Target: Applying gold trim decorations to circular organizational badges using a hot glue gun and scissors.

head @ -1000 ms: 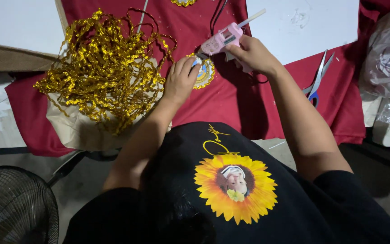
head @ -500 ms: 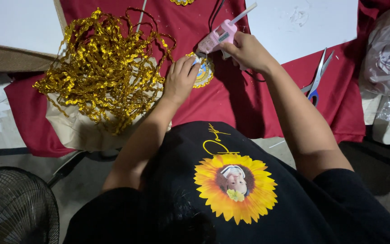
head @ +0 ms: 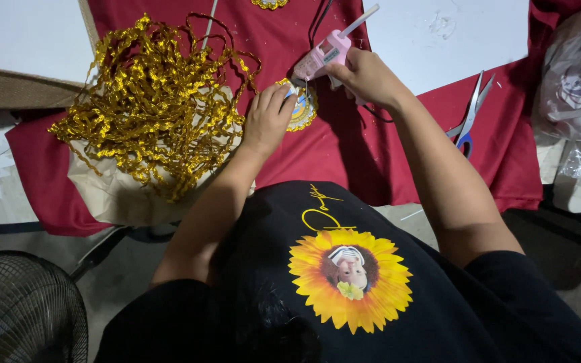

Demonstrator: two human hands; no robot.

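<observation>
Gold ribbon tangle is lying toward the worktop's left edge: light, limp, snag-prone. Left hand is pressing its fingers flat on the small round gold-trimmed medallion near the worktop's middle; it looks thin, light, probably easily creased, best held by its rim. Right hand is clenching the pink glue gun, nozzle just over the medallion. Scissors are lying toward the right edge.

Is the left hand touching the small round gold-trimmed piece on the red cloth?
Touching. The head view shows the left hand with its fingertips pressed on the edge of the round gold-trimmed piece, no gap between them.
</observation>
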